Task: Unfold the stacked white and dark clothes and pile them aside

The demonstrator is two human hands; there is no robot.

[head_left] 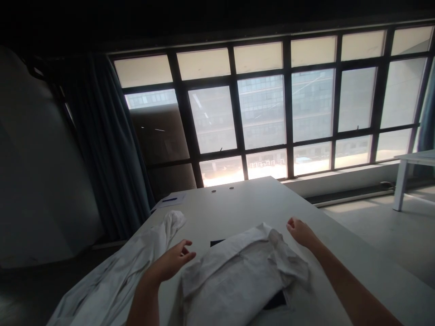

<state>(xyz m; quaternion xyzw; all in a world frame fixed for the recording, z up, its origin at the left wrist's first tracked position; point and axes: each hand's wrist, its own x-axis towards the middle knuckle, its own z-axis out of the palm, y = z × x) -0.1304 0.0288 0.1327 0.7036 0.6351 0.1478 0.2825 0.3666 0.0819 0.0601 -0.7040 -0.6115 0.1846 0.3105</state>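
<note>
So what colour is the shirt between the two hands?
White. The shirt shows plainly in the head view, lying crumpled on the table.

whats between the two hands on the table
In the head view, the folded white shirt lies between the left hand and right hand.

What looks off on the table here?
A crumpled white garment hangs over the table's left edge. The folded white shirt has a rumpled collar near the right hand. Left hand hovers open.
</note>
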